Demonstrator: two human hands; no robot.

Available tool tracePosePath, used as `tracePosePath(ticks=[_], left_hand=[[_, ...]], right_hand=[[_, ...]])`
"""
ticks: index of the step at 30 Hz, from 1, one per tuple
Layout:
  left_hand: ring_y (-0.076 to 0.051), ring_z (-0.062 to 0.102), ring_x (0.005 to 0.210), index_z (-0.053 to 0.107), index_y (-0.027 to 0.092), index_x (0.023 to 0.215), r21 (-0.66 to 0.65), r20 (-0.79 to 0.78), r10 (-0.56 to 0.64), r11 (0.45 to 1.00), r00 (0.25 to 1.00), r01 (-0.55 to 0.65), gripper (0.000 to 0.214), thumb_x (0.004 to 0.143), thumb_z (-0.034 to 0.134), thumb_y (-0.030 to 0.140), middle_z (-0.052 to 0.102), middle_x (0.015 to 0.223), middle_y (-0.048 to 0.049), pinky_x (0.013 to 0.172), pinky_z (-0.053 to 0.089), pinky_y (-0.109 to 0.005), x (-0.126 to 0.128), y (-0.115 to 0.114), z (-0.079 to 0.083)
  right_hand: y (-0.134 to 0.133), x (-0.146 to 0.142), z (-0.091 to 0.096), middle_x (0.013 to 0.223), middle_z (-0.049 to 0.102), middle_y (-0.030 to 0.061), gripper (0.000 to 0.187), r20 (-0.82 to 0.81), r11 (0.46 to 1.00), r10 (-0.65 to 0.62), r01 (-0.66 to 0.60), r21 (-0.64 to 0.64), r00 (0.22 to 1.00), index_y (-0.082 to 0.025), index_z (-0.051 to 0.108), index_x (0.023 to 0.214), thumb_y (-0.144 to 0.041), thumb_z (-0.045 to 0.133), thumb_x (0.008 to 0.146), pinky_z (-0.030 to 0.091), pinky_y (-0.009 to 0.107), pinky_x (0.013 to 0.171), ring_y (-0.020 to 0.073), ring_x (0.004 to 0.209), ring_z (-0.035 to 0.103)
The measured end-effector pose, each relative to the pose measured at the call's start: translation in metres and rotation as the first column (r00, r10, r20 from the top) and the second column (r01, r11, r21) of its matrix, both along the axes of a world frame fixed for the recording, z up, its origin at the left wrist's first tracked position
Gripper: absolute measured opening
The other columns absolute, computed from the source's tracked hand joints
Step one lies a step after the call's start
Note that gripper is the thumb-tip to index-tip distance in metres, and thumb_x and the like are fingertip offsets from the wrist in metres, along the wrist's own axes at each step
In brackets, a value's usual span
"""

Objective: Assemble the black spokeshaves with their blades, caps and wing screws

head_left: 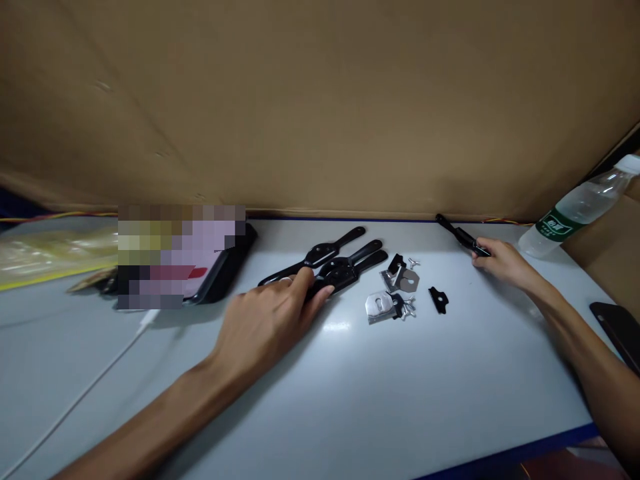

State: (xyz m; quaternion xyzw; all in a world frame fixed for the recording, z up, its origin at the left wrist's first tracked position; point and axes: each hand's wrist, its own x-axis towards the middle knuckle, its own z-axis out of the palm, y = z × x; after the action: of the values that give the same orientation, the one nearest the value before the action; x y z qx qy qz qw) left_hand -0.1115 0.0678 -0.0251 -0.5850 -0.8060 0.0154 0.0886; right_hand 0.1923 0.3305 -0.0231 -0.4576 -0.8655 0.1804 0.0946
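Note:
My left hand rests on a pile of black handle-shaped metal parts in the middle of the white table; its fingers curl over the near ends of the parts. My right hand is farther right, near the back wall, with fingers closed on the end of a slim black tool. Between the hands lie small silver plates, wing screws and a small black bracket.
A brown cardboard wall stands along the table's back. A clear plastic bottle with a green label leans at the right. A dark phone lies at the right edge. A black tray and a white cable are at the left.

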Motion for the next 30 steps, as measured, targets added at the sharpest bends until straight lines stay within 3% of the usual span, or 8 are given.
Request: tracePosePath(ticks=[6,11,15,18,20,22,25,30], left_hand=[[-0.025,0.066,0.074,0.063,0.017,0.085,0.173,0.0,-0.225,0.96,0.974,0.221,0.034,0.103,0.041,0.037,0.068,0.081,-0.0082,0.047,0.026,-0.027,0.0,-0.004,-0.011],[-0.024,0.064,0.091,0.065,0.017,0.102,0.403,0.015,-0.306,0.873,0.952,0.274,0.03,0.104,0.037,0.027,0.066,0.092,-0.008,0.063,0.048,-0.031,-0.001,-0.007,-0.005],[-0.018,0.06,0.089,0.059,0.013,0.109,0.675,0.104,-0.544,0.654,0.833,0.342,0.018,0.101,0.043,0.013,0.063,0.096,-0.0078,0.077,0.05,-0.03,0.006,-0.013,0.005],[-0.016,0.055,0.077,0.059,0.014,0.097,0.592,0.122,-0.681,0.634,0.722,0.498,0.017,0.102,0.043,0.014,0.062,0.085,-0.0049,0.07,0.048,-0.029,0.013,-0.014,0.002],[-0.016,0.05,0.068,0.058,0.016,0.084,0.504,0.122,-0.73,0.629,0.673,0.592,0.027,0.104,0.041,0.017,0.058,0.074,-0.0021,0.062,0.045,-0.028,0.016,-0.013,-0.004],[-0.016,0.05,0.064,0.056,0.018,0.076,0.426,0.112,-0.745,0.634,0.657,0.646,0.035,0.105,0.037,0.02,0.056,0.069,-0.0012,0.059,0.043,-0.028,0.018,-0.011,-0.009],[-0.016,0.054,0.067,0.058,0.017,0.079,0.336,0.101,-0.737,0.658,0.669,0.674,0.035,0.106,0.036,0.023,0.06,0.075,-0.0021,0.061,0.044,-0.029,0.018,-0.011,-0.014],[-0.017,0.055,0.064,0.057,0.018,0.083,0.256,0.065,-0.738,0.663,0.672,0.704,0.033,0.107,0.035,0.023,0.061,0.075,-0.0017,0.055,0.038,-0.03,0.017,-0.013,-0.019]], right_hand=[[-0.012,-0.006,0.005,0.071,0.06,0.002,0.016,-0.029,0.993,0.107,-0.105,0.045,0.994,-0.022,0.052,0.075,-0.036,0.05,0.082,0.035,0.028,0.062,0.0185,0.067,0.053],[-0.074,-0.02,0.027,0.063,0.052,-0.004,0.025,-0.021,0.947,0.321,-0.32,0.032,0.947,-0.022,0.055,0.086,-0.043,0.046,0.097,0.031,0.025,0.057,0.0136,0.056,0.045],[-0.138,-0.032,0.032,0.06,0.056,-0.0044,0.019,0.148,0.708,0.697,-0.706,0.013,0.702,-0.022,0.056,0.095,-0.011,0.04,0.093,0.024,0.028,0.051,0.0121,0.048,0.042],[-0.163,-0.039,0.022,0.062,0.063,0.0002,0.028,0.332,0.542,0.754,-0.822,0.175,0.567,-0.019,0.055,0.094,-0.003,0.046,0.073,0.018,0.033,0.051,0.0139,0.046,0.044],[-0.165,-0.042,0.014,0.06,0.063,0.0008,0.032,0.403,0.491,0.73,-0.834,0.254,0.552,-0.018,0.056,0.095,-0.003,0.048,0.069,0.016,0.035,0.051,0.0144,0.044,0.045],[-0.162,-0.043,0.009,0.058,0.062,0.0006,0.033,0.428,0.487,0.7,-0.82,0.3,0.572,-0.017,0.057,0.096,-0.002,0.048,0.069,0.015,0.036,0.052,0.0145,0.043,0.045],[-0.154,-0.043,0.01,0.062,0.062,0.0011,0.031,0.41,0.56,0.651,-0.769,0.308,0.638,-0.019,0.057,0.093,0.0,0.048,0.07,0.017,0.034,0.052,0.0148,0.047,0.047],[-0.146,-0.035,0.029,0.084,0.066,0.003,0.021,0.307,0.722,0.638,-0.687,0.078,0.706,-0.021,0.057,0.095,-0.005,0.051,0.081,0.035,0.031,0.062,0.0174,0.067,0.058]])
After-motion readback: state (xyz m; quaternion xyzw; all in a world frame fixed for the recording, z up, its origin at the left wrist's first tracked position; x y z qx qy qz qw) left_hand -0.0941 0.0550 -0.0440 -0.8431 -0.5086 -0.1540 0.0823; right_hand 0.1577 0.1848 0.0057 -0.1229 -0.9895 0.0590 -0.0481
